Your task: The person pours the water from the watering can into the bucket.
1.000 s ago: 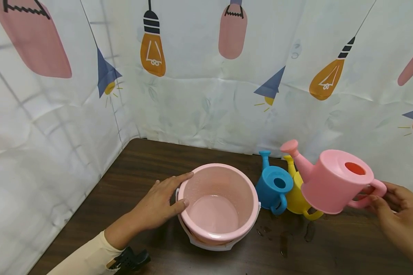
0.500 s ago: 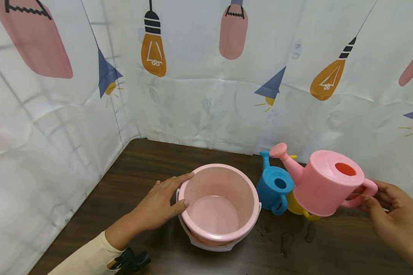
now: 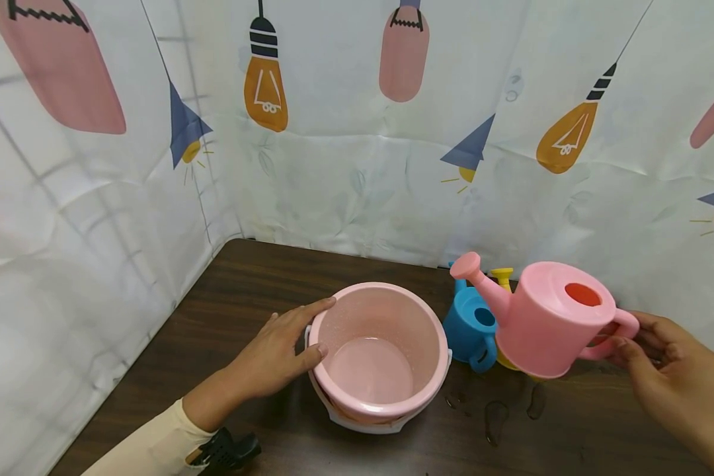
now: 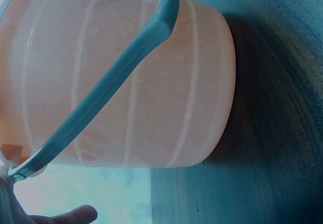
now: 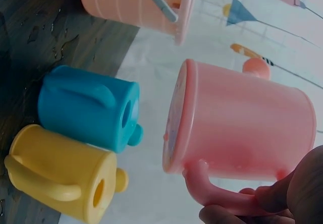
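Note:
My right hand [image 3: 675,377] grips the handle of a pink watering can [image 3: 541,324], thumb on top, and holds it above the table at the right. The can's spout points left, its round head overlapping the blue can. My left hand [image 3: 279,344] rests on the left rim of a pink bucket [image 3: 381,415], with index finger and thumb spread over the edge. In the left wrist view, a straight finger [image 4: 75,215] sticks out beside the bucket's ribbed wall. A blue watering can [image 5: 86,105] and a yellow watering can [image 5: 55,171] stand on the table below the pink one.
Wet spots [image 3: 496,423] mark the dark wood table [image 3: 262,284] right of the bucket. The bucket's handle [image 4: 101,95] hangs down along its side. A white patterned curtain [image 3: 345,185] closes off the back and left. A black object [image 3: 232,449] lies by my left wrist.
My right hand has moved left with the pink watering can, toward the bucket, and slightly lower. The can now overlaps the blue one. My left hand and the bucket stay put.

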Available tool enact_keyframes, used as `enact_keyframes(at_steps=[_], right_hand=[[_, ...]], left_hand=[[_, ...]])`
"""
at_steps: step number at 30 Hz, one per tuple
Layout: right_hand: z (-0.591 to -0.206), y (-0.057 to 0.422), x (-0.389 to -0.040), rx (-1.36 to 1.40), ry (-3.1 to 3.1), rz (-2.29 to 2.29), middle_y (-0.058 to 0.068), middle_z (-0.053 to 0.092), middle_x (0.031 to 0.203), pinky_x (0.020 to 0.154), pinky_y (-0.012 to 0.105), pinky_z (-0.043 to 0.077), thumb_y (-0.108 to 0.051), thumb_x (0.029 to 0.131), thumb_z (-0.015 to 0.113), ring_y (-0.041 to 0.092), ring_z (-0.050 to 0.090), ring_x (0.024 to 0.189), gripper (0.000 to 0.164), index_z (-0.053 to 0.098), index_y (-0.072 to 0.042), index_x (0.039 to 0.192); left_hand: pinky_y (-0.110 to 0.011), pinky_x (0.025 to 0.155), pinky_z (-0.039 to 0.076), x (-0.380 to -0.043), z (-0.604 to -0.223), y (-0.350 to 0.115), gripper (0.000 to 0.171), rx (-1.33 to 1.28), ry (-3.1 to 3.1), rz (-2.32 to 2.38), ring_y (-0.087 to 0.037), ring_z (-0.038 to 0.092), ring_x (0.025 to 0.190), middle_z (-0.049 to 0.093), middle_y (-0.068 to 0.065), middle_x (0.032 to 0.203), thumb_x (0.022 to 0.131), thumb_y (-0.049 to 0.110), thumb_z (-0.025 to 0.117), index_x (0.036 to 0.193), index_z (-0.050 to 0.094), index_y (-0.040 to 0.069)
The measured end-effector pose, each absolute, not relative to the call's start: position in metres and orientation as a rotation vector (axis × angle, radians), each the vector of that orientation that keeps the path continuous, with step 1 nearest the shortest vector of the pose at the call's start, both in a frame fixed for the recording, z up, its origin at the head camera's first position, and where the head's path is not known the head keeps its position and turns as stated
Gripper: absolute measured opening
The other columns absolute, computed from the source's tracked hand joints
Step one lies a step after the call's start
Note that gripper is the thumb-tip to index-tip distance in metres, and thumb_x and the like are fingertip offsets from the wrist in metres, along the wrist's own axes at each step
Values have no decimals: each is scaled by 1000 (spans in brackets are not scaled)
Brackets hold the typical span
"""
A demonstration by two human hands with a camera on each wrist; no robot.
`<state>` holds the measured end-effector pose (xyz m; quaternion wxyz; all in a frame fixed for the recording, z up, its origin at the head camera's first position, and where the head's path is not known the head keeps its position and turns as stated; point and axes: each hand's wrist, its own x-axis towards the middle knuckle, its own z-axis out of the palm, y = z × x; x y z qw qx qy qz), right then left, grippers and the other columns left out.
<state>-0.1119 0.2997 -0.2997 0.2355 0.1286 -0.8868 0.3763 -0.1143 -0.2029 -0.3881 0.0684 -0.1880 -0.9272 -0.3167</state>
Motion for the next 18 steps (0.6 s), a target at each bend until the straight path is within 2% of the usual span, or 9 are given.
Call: enact_keyframes(at_steps=[6, 8, 13, 15, 18], right_hand=[[-301, 300, -110, 360, -2462, 981, -33, 67, 92, 55, 9, 44, 9, 92, 66, -17, 62, 79, 54, 59, -36, 122], [-302, 300, -110, 353, -2478, 941, -38, 64, 96, 55, 10, 43, 8, 91, 68, -19, 59, 80, 53, 61, -33, 123], [-303, 299, -109, 385, -2497, 865, -42, 60, 102, 58, 9, 41, 6, 90, 69, -21, 55, 85, 42, 66, -17, 125], [-302, 297, -108, 414, -2488, 856, -41, 62, 101, 60, 9, 41, 7, 89, 70, -20, 55, 86, 41, 67, -15, 124], [-300, 292, -107, 458, -2480, 868, -30, 69, 95, 64, 7, 42, 9, 89, 69, -18, 58, 87, 39, 68, -13, 122]], left_hand=[[-80, 106, 19, -115, -389, -203, 70, -571, -2787, -968, -32, 44, 141, 47, -2, 155, 95, 47, 61, 159, 34, 40], [-80, 106, 19, -115, -389, -203, 69, -571, -2786, -969, -33, 44, 141, 47, -2, 155, 95, 47, 61, 159, 34, 40], [-80, 107, 19, -114, -389, -204, 70, -565, -2792, -973, -33, 43, 142, 47, -3, 155, 95, 47, 61, 159, 34, 39], [-80, 107, 19, -114, -389, -204, 70, -566, -2791, -974, -33, 44, 142, 47, -3, 155, 95, 47, 61, 159, 34, 39], [-80, 107, 19, -114, -389, -204, 70, -569, -2785, -985, -32, 43, 142, 46, -3, 156, 95, 47, 60, 159, 34, 39]])
